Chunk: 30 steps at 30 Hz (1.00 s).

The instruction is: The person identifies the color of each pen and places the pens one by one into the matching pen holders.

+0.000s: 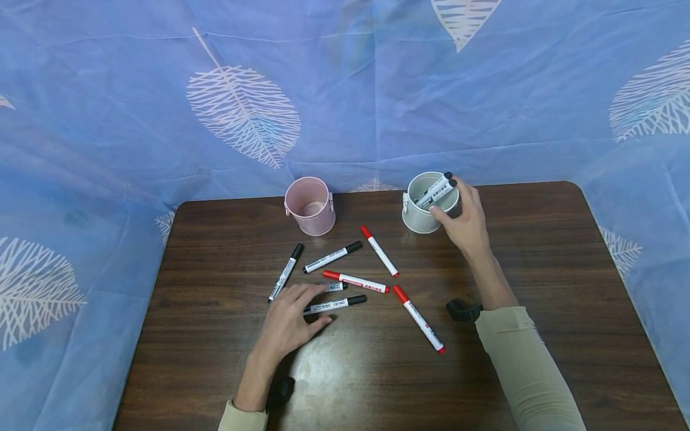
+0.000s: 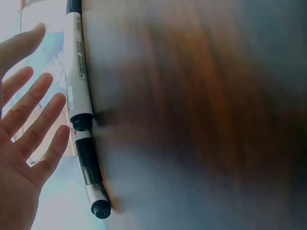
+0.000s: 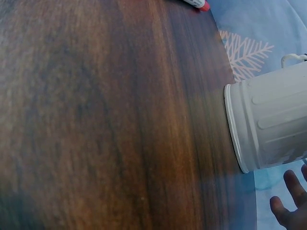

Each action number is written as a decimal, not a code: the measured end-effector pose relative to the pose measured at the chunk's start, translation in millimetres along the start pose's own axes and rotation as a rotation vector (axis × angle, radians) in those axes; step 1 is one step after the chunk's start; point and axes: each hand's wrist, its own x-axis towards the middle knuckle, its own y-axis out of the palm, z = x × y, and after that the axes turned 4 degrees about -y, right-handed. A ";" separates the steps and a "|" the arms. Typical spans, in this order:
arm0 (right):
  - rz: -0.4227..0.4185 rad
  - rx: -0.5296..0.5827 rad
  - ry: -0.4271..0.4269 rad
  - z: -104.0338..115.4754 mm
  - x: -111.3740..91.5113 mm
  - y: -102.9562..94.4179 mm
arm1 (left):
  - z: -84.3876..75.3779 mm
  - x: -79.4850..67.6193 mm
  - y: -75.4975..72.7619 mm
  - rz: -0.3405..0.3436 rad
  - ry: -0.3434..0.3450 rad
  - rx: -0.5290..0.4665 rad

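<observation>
My right hand (image 1: 465, 221) is at the right side of a white bucket (image 1: 421, 222), fingers spread around its rim. Two black-capped markers (image 1: 438, 191) lean inside, their caps close to my index fingertip. With fingers extended, my left hand (image 1: 291, 320) hovers beside several black-capped markers on the table. One black marker (image 1: 335, 305) lies between its thumb and fingers, and another marker (image 1: 336, 287) is partly hidden under the fingertips. The left wrist view has a marker (image 2: 79, 72) just past the spread fingers (image 2: 45, 98), nothing gripped.
A pink bucket (image 1: 309, 209) stands at the table's back left. Farther black markers (image 1: 286, 272) lie in front of it. Three red markers, one (image 1: 418, 319) toward the right, lie mid-table. A blue leaf-patterned cloth (image 1: 334, 90) hangs behind the brown table (image 1: 205, 335).
</observation>
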 end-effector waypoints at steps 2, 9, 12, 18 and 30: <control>0.005 0.001 0.005 0.9 -0.1 -0.3 | 0.6 -0.8 0.4 0.000 0.007 0.012; 0.011 0.005 0.010 0.9 0.0 -0.9 | 2.3 -3.9 -0.1 -0.004 0.024 0.073; 0.009 0.009 0.000 -0.5 0.3 -0.9 | 2.6 -6.2 -0.3 0.011 0.013 0.108; 0.001 0.009 -0.004 -1.7 0.0 -1.2 | 4.8 -8.7 0.7 0.021 0.010 0.148; 0.002 0.001 -0.011 -2.1 0.4 -0.2 | 9.9 -10.2 5.0 0.017 0.016 0.137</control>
